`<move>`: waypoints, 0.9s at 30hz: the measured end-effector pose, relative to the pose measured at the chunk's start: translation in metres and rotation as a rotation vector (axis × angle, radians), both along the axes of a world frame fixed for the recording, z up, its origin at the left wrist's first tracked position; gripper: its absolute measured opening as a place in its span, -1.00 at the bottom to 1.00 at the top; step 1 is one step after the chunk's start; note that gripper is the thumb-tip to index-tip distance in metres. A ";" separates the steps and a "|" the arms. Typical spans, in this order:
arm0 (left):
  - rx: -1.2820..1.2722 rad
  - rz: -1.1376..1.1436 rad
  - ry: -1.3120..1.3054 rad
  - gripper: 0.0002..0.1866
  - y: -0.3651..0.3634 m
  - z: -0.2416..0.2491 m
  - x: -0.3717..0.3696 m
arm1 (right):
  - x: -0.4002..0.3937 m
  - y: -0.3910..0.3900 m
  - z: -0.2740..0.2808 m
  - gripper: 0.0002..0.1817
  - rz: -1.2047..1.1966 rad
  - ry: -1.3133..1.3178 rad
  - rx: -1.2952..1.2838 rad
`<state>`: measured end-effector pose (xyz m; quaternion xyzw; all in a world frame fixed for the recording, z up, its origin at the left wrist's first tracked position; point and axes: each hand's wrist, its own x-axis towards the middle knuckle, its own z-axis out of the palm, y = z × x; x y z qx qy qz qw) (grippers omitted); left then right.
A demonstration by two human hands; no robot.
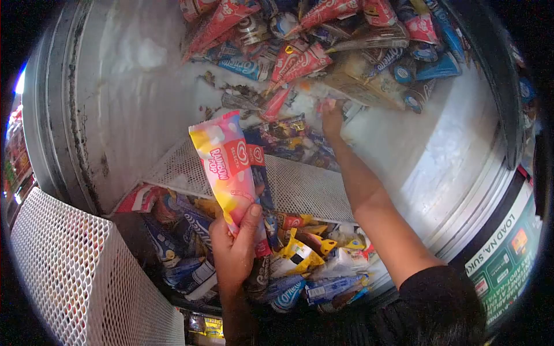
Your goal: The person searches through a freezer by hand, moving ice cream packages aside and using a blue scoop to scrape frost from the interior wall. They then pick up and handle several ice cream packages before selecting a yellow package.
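A pink, yellow and red Rainbow Pop ice cream packet stands upright in my left hand, pinched at its lower end. Another packet with a red top shows just behind it. Farther into the freezer, my right hand reaches to the frosty floor beside a pile of cone packets. Its fingers are small and partly hidden, so whether they hold anything is unclear. Dark wrapped ice creams lie close to the left of my right forearm.
White mesh dividers cross the freezer. Mixed packets fill the near section. A white mesh basket stands at the lower left. Frosted walls curve around, and a green sign is at the right.
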<state>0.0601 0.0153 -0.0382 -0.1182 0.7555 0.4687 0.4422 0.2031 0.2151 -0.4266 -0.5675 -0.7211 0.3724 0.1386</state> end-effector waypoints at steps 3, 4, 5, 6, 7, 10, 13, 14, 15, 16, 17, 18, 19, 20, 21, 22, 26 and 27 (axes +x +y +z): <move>-0.026 -0.028 -0.011 -0.70 -0.001 0.000 -0.001 | 0.008 0.002 -0.010 -0.57 -0.104 0.095 -0.294; -0.021 -0.032 -0.004 -0.72 -0.003 -0.001 0.000 | 0.009 -0.001 -0.013 -0.56 -0.231 0.244 -0.512; -0.026 -0.032 -0.007 -0.72 -0.005 -0.001 0.001 | 0.018 -0.003 -0.019 -0.56 -0.233 0.241 -0.516; -0.015 -0.028 -0.011 -0.72 -0.006 -0.002 0.002 | 0.029 -0.001 -0.024 -0.62 -0.013 0.084 -0.322; 0.003 -0.021 -0.005 -0.73 -0.004 -0.003 0.001 | 0.030 0.003 -0.031 -0.65 0.102 0.011 -0.223; -0.034 -0.040 -0.050 -0.72 -0.002 -0.002 -0.003 | 0.033 0.002 -0.054 -0.71 0.056 0.064 0.043; 0.050 -0.058 0.050 -0.73 -0.002 -0.007 -0.001 | 0.044 0.003 -0.068 -0.74 -0.048 0.130 -0.111; 0.052 -0.058 0.045 -0.73 -0.001 -0.004 0.000 | 0.047 0.003 -0.066 -0.74 -0.066 0.134 -0.180; 0.008 -0.019 -0.010 -0.72 0.000 -0.002 -0.001 | 0.046 0.003 -0.067 -0.73 -0.054 0.155 -0.178; -0.034 0.017 -0.066 -0.72 0.001 -0.001 -0.001 | 0.043 0.002 -0.063 -0.71 -0.042 0.176 -0.175; -0.030 0.016 -0.075 -0.72 0.000 -0.002 0.000 | 0.040 0.001 -0.048 -0.71 -0.043 0.168 -0.171; -0.012 -0.001 -0.055 -0.71 -0.001 -0.003 0.000 | 0.032 0.001 -0.025 -0.65 -0.114 0.150 -0.329; 0.006 -0.017 -0.027 -0.71 -0.001 -0.004 -0.001 | 0.033 0.004 -0.027 -0.53 -0.183 0.138 -0.488; -0.031 -0.035 -0.038 -0.71 0.000 -0.002 -0.002 | 0.032 0.005 -0.029 -0.53 -0.181 0.141 -0.486; -0.028 -0.035 -0.035 -0.71 0.000 -0.002 -0.003 | 0.032 0.006 -0.032 -0.58 -0.133 0.072 -0.453; -0.015 -0.016 -0.039 -0.72 0.000 -0.003 -0.002 | 0.039 0.010 -0.040 -0.60 -0.108 0.036 -0.437; 0.000 -0.016 -0.059 -0.74 -0.004 -0.007 -0.002 | 0.049 0.017 -0.032 -0.69 0.310 0.035 -0.137; -0.010 -0.018 -0.055 -0.74 -0.007 -0.006 -0.003 | 0.030 0.024 0.016 -0.70 0.191 0.079 -0.332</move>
